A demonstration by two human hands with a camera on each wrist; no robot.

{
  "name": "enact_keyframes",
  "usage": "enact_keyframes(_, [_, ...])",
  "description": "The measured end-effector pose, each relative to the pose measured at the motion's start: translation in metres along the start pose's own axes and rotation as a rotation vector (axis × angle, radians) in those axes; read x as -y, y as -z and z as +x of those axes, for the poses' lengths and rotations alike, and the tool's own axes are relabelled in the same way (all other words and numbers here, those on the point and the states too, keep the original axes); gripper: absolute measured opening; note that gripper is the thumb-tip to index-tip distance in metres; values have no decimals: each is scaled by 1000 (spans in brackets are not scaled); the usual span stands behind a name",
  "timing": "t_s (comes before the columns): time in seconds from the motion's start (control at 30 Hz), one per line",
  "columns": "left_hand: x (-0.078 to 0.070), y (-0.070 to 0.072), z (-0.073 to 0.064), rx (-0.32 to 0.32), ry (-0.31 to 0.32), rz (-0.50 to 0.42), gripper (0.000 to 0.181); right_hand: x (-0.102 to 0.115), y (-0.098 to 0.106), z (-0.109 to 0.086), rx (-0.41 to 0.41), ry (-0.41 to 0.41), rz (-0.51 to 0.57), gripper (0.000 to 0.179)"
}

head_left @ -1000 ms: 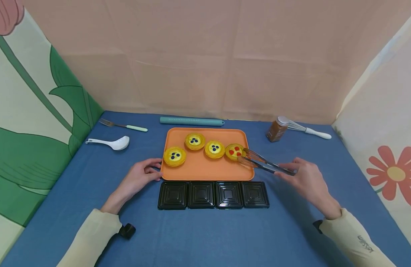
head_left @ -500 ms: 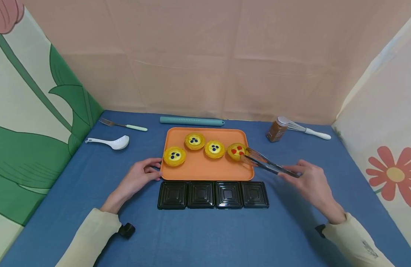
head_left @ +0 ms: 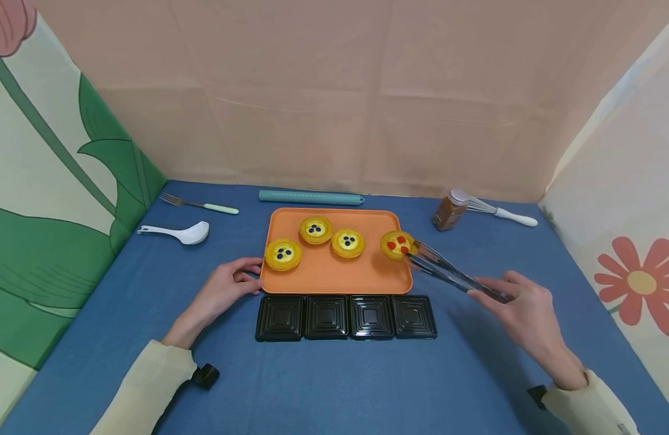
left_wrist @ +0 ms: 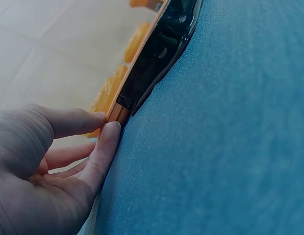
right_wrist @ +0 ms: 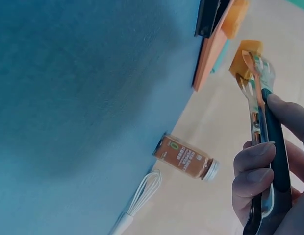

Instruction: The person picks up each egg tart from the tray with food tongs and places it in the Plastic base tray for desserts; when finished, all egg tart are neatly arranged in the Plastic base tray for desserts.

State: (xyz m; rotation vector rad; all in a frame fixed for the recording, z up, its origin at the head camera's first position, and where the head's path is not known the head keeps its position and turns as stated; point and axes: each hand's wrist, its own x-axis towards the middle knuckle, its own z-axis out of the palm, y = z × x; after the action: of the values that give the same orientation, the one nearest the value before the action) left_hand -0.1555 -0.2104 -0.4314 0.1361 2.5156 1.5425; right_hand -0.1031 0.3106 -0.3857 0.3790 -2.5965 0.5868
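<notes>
My right hand [head_left: 530, 311] grips a pair of metal tongs [head_left: 456, 277], whose tips pinch a toy egg tart with red toppings [head_left: 395, 244]. In the right wrist view this tart [right_wrist: 241, 61] hangs clear of the tray, between the tong tips. The orange tray [head_left: 326, 281] carries several tarts; those with dark blue dots, such as the front left tart [head_left: 283, 255], lie on its left and middle. At the tray's front left corner my left hand [head_left: 225, 290] pinches the edge between thumb and finger, seen closely in the left wrist view.
A black tray with square compartments [head_left: 347, 317] lies along the orange tray's front edge. Behind is a teal rolling-pin-like bar [head_left: 311, 197]. A spice jar [head_left: 449, 211] and whisk [head_left: 508, 216] lie back right; a fork [head_left: 220, 208] and white ladle [head_left: 195, 232] lie left.
The red-topped tart has risen off the tray and moved right in the tongs. My right hand has drawn back to the right and toward me. The left hand stays put.
</notes>
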Motion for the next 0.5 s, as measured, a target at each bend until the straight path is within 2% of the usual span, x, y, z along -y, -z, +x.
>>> enact_keyframes(0.2, [0, 0, 1, -2, -7, -1, 53, 6, 12, -17, -11, -50, -7, 35])
enact_keyframes(0.5, [1, 0, 0, -2, -2, -6, 53, 14, 25, -53, 1, -143, -10, 37])
